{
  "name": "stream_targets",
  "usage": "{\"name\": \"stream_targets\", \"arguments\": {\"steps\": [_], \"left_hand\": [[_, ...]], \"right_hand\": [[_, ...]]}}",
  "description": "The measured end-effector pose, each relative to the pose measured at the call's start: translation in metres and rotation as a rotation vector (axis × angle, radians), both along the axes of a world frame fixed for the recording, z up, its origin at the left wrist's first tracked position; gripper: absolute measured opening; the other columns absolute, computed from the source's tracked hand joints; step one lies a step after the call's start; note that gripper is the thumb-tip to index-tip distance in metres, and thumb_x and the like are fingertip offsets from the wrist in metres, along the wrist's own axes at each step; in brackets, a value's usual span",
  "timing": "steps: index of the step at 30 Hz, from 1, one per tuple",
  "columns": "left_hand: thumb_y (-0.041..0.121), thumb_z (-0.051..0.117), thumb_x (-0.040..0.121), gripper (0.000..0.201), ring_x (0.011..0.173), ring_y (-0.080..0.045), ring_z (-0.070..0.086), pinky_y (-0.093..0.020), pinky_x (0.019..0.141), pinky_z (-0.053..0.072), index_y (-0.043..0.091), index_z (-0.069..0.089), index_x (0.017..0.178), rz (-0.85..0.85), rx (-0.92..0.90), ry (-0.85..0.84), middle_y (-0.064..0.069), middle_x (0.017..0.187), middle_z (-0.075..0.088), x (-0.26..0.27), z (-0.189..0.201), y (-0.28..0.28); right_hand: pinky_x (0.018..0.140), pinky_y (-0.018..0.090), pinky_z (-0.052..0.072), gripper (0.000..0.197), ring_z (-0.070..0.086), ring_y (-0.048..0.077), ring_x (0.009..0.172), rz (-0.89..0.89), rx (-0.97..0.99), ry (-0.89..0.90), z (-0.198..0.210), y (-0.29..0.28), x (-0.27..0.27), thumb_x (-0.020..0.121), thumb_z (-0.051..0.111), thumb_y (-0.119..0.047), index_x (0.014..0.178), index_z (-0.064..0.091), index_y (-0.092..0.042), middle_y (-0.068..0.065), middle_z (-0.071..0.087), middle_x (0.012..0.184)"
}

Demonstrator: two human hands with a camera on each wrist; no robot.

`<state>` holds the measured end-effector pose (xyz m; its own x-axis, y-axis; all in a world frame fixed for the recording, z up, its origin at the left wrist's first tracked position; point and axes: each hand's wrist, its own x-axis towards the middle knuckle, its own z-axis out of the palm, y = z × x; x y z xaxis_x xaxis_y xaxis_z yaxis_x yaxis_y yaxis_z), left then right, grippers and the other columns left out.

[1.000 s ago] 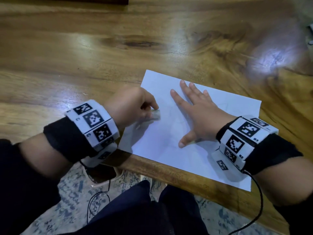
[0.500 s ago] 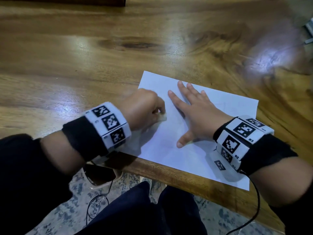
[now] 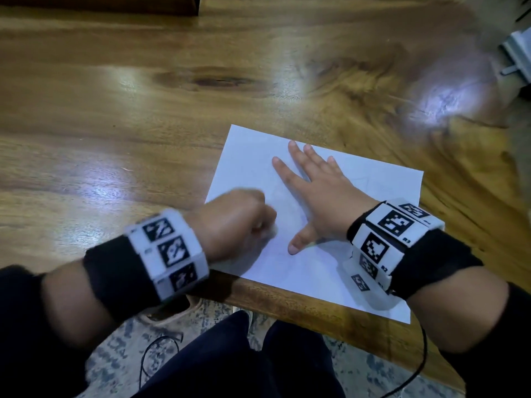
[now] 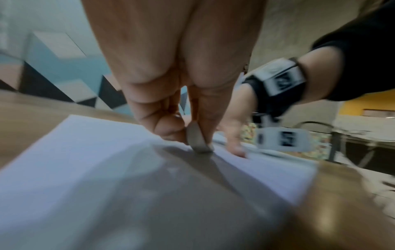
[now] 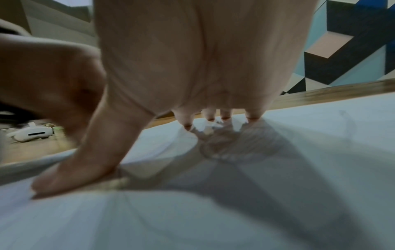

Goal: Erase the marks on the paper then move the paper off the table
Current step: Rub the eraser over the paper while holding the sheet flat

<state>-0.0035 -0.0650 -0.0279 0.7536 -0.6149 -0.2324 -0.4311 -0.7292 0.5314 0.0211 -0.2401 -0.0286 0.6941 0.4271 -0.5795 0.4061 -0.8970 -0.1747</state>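
— Since a second ago the left hand (image 3: 235,222) has slid back toward the near edge of the tabletop (image 3: 115,116), and it looks smeared with motion in the head view. What is it holding?

— An eraser (image 4: 197,140), small and pale. The left wrist view shows it pinched between the thumb and the curled fingers, its lower end down on the paper (image 3: 330,271). From the head view I only see a closed fist with a pale blur at its front.

— And the right hand (image 3: 319,202)?

— Flat on the sheet, palm down, fingers straight and spread a little apart, thumb out to the side toward the near edge. It sits as it did before. In the right wrist view the fingertips (image 5: 188,126) and the thumb all touch the paper.

— Where does the paper lie?

— At the near edge of the tabletop, turned at an angle, so its near right corner reaches the table's edge or slightly beyond it; I cannot tell which. The left fist is over the sheet's near left part, just beside the right thumb.

— Any marks showing?

— Faint pencil lines (image 5: 235,148) curve across the sheet under the right palm, clearest in the right wrist view. In the head view they are too pale to make out.
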Motion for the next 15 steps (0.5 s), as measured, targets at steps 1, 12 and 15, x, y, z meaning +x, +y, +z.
{"name": "stream_targets", "arguments": {"steps": [1, 12, 15], "left_hand": [[0.022, 0.06, 0.08, 0.012, 0.075, -0.024, 0.057, -0.024, 0.063, 0.034, 0.015, 0.065, 0.071, -0.064, 0.015, 0.063, 0.003, 0.075, 0.047, -0.012, 0.001, 0.004], [0.019, 0.055, 0.082, 0.01, 0.078, -0.023, 0.051, -0.028, 0.063, 0.031, 0.012, 0.063, 0.08, -0.084, 0.1, 0.005, -0.002, 0.081, 0.045, 0.005, 0.004, -0.006], [0.024, 0.056, 0.083, 0.011, 0.081, -0.023, 0.056, -0.031, 0.07, 0.043, 0.017, 0.064, 0.08, -0.179, 0.118, 0.16, 0.0, 0.083, 0.046, -0.023, 0.005, 0.0]], "right_hand": [[0.115, 0.044, -0.013, 0.141, -0.031, 0.022, 0.139, 0.0, 0.0, -0.002, 0.0, 0.0, 0.0, 0.054, 0.076, -0.067, 0.146, -0.024, -0.028, 0.004, -0.039, 0.149], [0.116, 0.044, -0.013, 0.141, -0.031, 0.022, 0.139, -0.005, 0.014, -0.013, -0.002, 0.0, 0.0, 0.053, 0.077, -0.066, 0.146, -0.023, -0.028, 0.004, -0.038, 0.15], [0.115, 0.043, -0.014, 0.142, -0.033, 0.021, 0.138, -0.005, 0.012, -0.015, -0.003, 0.0, 0.0, 0.053, 0.077, -0.066, 0.146, -0.024, -0.029, 0.003, -0.039, 0.149]]}}
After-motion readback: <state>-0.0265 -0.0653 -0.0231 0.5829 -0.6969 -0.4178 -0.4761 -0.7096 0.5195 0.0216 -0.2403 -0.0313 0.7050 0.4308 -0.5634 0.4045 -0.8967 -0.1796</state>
